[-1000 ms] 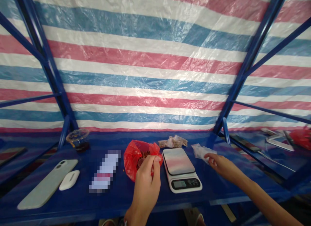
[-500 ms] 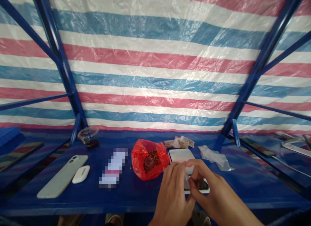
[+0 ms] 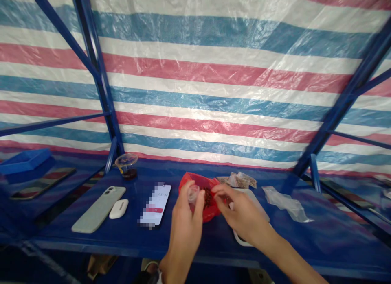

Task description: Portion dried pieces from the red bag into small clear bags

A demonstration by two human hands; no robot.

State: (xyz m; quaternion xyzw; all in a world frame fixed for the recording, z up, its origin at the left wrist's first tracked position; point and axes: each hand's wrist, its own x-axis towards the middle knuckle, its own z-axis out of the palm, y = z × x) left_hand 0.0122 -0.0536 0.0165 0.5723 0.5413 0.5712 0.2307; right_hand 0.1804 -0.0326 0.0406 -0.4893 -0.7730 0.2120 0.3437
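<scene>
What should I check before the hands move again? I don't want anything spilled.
1. Left hand grips small clear cup: ok.
2. Cup over red bag: ok.
3. Red bag open, brown bits showing: ok.
4. Right hand at the bag's edge; whether it pinches anything: cannot tell.
5. Scale free: not ok, right hand covers most of it.
6. Clear bags lie apart, right of scale: ok.

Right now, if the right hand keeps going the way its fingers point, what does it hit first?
Probably the red bag of brown bits: the right hand points left at it, beside the small clear cup in the left hand. Depth unclear.
</scene>
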